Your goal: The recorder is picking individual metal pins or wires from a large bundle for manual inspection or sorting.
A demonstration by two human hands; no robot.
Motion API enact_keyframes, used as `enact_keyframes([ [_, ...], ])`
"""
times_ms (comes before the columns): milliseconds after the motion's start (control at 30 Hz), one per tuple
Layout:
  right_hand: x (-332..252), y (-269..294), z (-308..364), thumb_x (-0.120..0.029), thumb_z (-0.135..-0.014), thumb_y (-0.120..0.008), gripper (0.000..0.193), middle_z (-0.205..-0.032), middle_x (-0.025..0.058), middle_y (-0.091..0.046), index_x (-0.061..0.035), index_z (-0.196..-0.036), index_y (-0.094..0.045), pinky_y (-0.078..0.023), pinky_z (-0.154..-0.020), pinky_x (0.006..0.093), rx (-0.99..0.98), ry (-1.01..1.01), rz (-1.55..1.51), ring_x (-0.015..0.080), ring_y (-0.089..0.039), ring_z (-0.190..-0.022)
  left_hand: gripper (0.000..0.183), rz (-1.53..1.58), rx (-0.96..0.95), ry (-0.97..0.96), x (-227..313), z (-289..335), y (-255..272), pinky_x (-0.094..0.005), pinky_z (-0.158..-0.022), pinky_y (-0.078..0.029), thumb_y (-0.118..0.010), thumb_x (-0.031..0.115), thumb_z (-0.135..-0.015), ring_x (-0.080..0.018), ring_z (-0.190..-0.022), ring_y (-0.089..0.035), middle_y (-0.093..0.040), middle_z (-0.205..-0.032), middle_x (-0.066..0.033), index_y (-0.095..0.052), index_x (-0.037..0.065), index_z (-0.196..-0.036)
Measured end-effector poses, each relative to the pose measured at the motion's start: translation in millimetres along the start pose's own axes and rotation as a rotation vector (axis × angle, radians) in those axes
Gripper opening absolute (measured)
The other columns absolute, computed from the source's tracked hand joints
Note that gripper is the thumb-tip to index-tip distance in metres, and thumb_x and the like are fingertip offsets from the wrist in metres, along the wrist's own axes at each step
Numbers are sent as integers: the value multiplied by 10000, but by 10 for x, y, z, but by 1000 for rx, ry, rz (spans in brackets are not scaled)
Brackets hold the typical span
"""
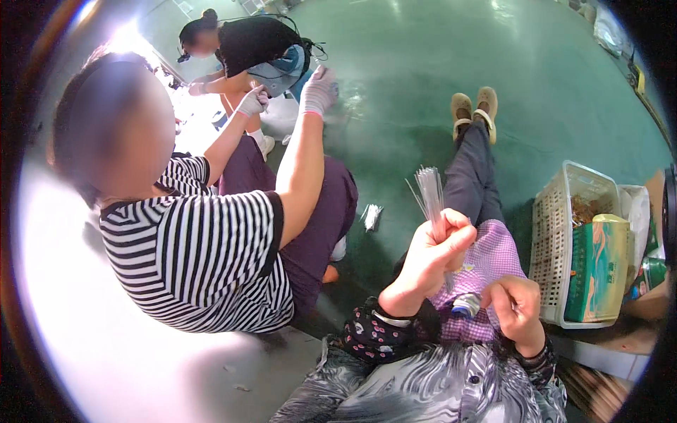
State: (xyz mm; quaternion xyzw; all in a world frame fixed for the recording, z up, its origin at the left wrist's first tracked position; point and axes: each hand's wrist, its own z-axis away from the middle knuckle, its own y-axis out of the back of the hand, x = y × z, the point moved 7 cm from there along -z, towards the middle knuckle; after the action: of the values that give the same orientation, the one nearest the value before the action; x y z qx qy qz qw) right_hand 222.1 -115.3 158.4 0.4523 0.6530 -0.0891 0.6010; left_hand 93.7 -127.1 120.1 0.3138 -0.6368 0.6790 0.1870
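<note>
My left hand [431,261] is closed round an upright bundle of thin, translucent whitish strips [429,190]. Their tops fan out above the fist, and a few lean away to the left. To the right and a little lower, my right hand [513,310] has its fingers curled in toward the palm. What it holds, if anything, is hidden. Just left of that hand, a small white and blue object [465,306] lies against the pink checked cloth [493,254] over my lap; its kind is unclear. A second bundle of similar pale strips [371,216] rests on the floor to the left.
Close on my left sits a person in a striped top [204,261], gloved hands raised. Farther off, another person [257,46] bends forward. At my right stands a white plastic basket [550,240] with a green and yellow box [598,271]. The floor [402,77] is green.
</note>
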Motion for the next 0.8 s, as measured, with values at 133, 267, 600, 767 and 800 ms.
enact_keyframes([
  [133,128,-10,-23,-62,-762,-489,153,-576,66,-566,8,-653,-572,-379,-432,241,-25,-80,-86,130,-512,-458,75,-73,46,-7,29,-36,51,-185,-369,-185,-548,91,-798,-12,-402,-274,-389,-558,59,-481,65,-817],
  [267,274,66,36,-65,-758,-496,147,-575,62,-567,11,-660,-575,-373,-432,233,31,-99,-129,124,-513,-465,80,-18,37,50,-100,-125,14,-187,-364,-188,-553,94,-796,-13,-406,-284,-399,-566,55,-483,63,-819],
  [600,122,-5,37,-58,-749,-532,102,-591,75,-577,13,-731,-602,-398,-438,213,-23,-101,-111,113,-540,-483,72,56,-27,3,-34,-54,14,-180,-360,-187,-533,92,-810,-11,-392,-273,-406,-581,44,-474,60,-835],
  [767,28,-22,71,-57,-745,-538,99,-589,76,-576,13,-748,-608,-399,-438,212,-15,-71,-122,103,-541,-486,72,41,-17,-4,3,42,-1,-179,-356,-180,-535,99,-811,-11,-388,-268,-406,-580,43,-477,64,-834],
  [800,32,-20,86,-55,-743,-539,97,-588,75,-576,12,-749,-609,-398,-438,213,-35,-93,-92,104,-542,-488,72,41,-18,0,3,53,6,-179,-356,-180,-535,99,-811,-11,-388,-268,-406,-580,43,-477,64,-834],
])
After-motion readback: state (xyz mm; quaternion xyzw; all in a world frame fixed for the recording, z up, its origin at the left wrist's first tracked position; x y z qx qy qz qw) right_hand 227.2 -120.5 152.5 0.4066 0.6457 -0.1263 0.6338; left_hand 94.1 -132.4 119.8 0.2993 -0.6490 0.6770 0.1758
